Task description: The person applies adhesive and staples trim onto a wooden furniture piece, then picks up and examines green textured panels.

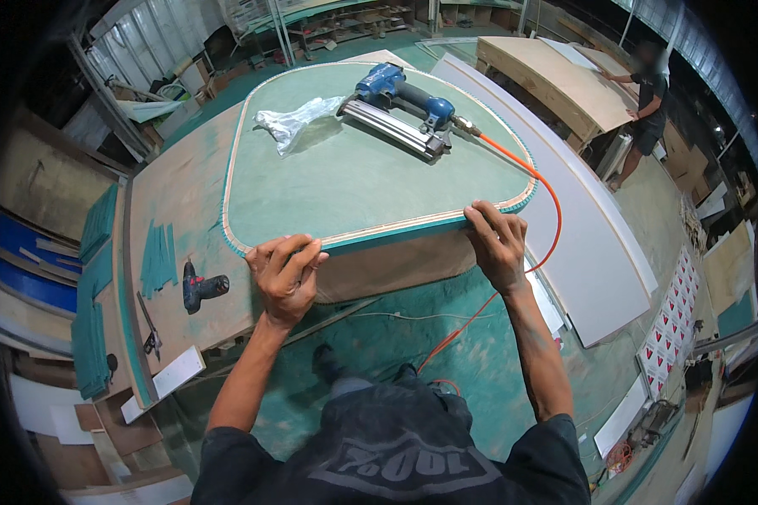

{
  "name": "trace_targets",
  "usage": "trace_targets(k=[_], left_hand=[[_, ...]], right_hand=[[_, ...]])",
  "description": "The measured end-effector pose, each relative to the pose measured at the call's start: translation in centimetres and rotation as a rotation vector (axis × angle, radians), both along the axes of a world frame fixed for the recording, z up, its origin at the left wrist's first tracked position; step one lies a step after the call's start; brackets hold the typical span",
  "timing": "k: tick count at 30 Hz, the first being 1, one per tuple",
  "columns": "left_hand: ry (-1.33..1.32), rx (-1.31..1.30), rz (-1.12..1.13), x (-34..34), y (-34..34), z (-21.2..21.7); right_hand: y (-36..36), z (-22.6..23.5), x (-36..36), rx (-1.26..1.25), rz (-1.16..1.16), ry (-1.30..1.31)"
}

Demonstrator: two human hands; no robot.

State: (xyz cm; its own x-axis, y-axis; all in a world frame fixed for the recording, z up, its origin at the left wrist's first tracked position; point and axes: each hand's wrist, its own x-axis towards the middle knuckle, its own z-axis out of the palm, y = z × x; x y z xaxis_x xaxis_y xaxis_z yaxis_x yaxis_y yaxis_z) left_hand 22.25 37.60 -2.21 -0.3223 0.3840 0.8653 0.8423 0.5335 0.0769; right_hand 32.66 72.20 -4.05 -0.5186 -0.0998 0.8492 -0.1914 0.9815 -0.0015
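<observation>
Both hands grip the near edge of a rounded green board (370, 177). Left hand (286, 278): fingers (299, 251) curled together over the lip, thumb side against the plywood edge. Right hand (499, 244): fingers (490, 217) slightly spread, laid flat on the top face and hooked at the rim near the right corner. Neither hand pinches anything loose; both press on the board itself.

Board: rests on a rounded wooden base (396, 265) atop the bench (185, 202), overhanging toward the person. Its edge shows a pale plywood band with teal trim.

On the board, far side: blue nail gun (400, 105), lying on its side, with an orange air hose (547, 210) running off the right edge, passing just beside the right hand and down to the floor. Crumpled clear plastic bag (290, 122) lies left of the nail gun, apart from it.

Bench, left part: small dark drill (200, 286), teal strips (156, 257), pliers-like tool (150, 332) near the edge.

Background: another person (648, 93) at a separate curved wooden piece, well apart.

Risks, judged: if the board is tilted or pulled, the nail gun could slide off, since nothing restrains it. The hose beside the right wrist could snag and drag the gun. Fingers hooked under the lip could be pinched against the base if the board drops back.
</observation>
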Motion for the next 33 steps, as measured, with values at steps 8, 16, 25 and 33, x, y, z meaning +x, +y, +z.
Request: trace_targets(k=[8,16,25,33], left_hand=[[-0.067,0.072,-0.005,0.4,0.3,0.0],[0.04,0.02,0.118,0.2,-0.1,-0.8],[-0.144,0.1,0.062,0.6,-0.4,-0.3],[-0.352,0.074,-0.026,1.7,-2.6,0.7]], right_hand=[[-0.3,0.4,0.5,0.012,-0.015,-0.018],[-0.3,5.8,1.0,0.036,0.069,-0.288],[3.7,12.1,-22.3,-0.251,-0.082,-0.763],[4.1,12.8,-27.8,-0.327,-0.153,-0.88]])
